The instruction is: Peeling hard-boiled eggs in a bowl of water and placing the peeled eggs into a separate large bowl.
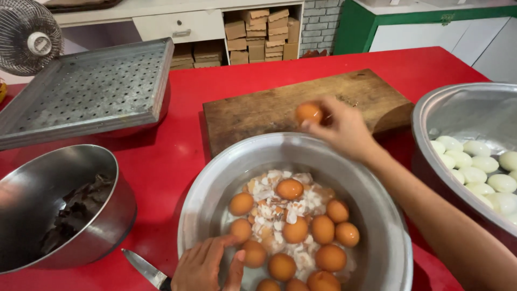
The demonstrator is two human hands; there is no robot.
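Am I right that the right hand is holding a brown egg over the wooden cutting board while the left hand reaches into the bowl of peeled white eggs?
Not quite. In the head view the left hand reaches into the middle bowl of unpeeled brown eggs and shell bits. The peeled white eggs sit in another bowl. The right hand does hold a brown egg over the wooden cutting board.

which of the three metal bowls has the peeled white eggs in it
The big bowl at the right edge holds the peeled eggs. The middle bowl has brown unpeeled eggs and shell bits; the left bowl holds dark scraps.
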